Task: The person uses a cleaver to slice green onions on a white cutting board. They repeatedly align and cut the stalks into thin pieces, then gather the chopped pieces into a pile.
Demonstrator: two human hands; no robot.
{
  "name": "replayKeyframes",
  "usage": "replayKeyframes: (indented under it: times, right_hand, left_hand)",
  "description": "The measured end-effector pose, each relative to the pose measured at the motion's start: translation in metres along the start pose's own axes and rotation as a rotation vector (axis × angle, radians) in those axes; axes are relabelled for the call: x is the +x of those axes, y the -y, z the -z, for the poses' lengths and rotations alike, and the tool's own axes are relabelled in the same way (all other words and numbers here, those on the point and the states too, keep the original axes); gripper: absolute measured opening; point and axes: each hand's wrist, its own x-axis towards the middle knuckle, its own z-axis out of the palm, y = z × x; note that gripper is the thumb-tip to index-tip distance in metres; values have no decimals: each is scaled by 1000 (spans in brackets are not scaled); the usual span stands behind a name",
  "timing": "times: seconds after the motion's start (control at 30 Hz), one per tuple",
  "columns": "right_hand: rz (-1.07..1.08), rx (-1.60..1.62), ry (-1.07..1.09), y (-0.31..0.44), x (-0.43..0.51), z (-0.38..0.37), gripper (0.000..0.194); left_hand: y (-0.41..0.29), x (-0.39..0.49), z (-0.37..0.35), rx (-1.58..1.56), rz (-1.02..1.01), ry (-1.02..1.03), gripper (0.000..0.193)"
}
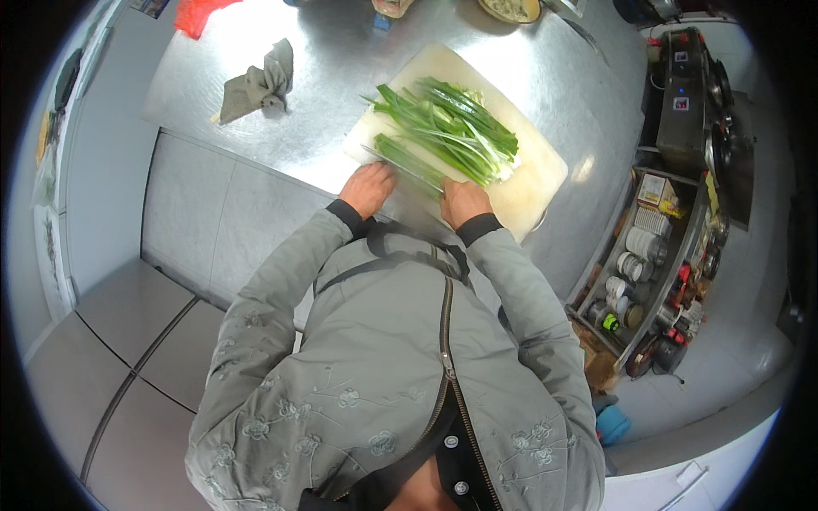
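A cream cutting board (533, 172) lies at the near edge of a metal table. Across it rests a loose pile of long green onions or leeks (454, 131), green leaves to the left and white ends to the right. A separate green length (393, 151) lies along the pile's near side, beside the knife. My right hand (466, 203) grips a knife (409, 169), its blade angled up and left across the board. By the knife's far part, my left hand (369, 190) has its fingers curled; whether they hold anything is hidden. The area between both hands is blurred.
A crumpled grey cloth (259, 86) lies on the metal table (319, 134), left of the board. A red plastic bag (195, 16) and a yellow bowl of food (511, 9) are farther back. Right of the table, a shelf (661, 300) holds stacked white dishes (645, 244) and jars.
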Motion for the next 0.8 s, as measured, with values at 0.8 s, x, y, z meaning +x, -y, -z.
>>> replayKeyframes:
  times: [0.8]
  right_hand:
    - [-500,54,-354,-147,-237,6,31]
  left_hand:
    - [-22,78,2,118,-133,248,54]
